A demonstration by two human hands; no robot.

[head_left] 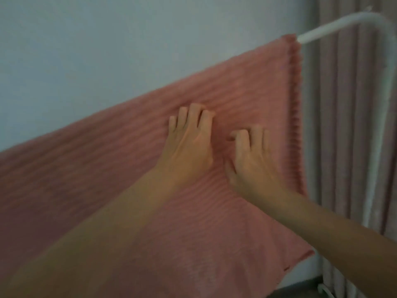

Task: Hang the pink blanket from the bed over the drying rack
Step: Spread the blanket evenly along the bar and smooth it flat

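The pink ribbed blanket (90,168) hangs over the top bar of the white drying rack (335,29), filling most of the view. Only the bar's right end and its curved side post show; the rest is hidden under the cloth. My left hand (189,143) lies flat on the blanket near the middle, fingers slightly apart and bent at the tips. My right hand (249,155) rests right beside it, fingers curled into the fabric; whether it pinches a fold cannot be told. The blanket's right edge (295,108) hangs down next to the rack post.
A pale wall (107,50) stands behind the rack. Pinkish pleated curtains (348,125) hang at the right, behind the rack post. A strip of dark floor (300,288) and the rack's foot show at the bottom right.
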